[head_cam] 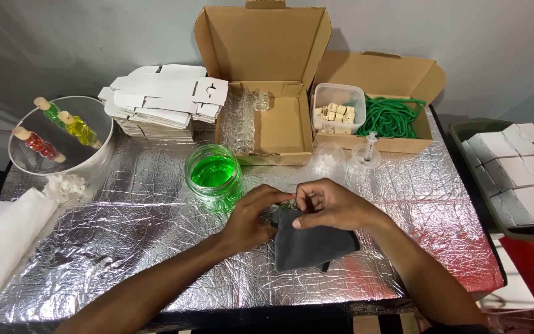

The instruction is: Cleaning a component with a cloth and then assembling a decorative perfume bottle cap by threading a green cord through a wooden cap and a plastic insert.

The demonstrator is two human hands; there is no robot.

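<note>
Both hands, left hand point(251, 216) and right hand point(329, 207), pinch grey cloth point(310, 244) near foil table point(156, 247) front edge; green jar point(213, 171) just beside

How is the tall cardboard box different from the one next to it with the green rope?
The tall box has its lid standing straight up; the rope box has its lid leaning back. The tall box holds small clear glass bottles along its left side and is mostly bare; the rope box is full, with coiled green rope and a clear tub of corks. Both are brown, open, and sit on the foil-covered table.
</note>
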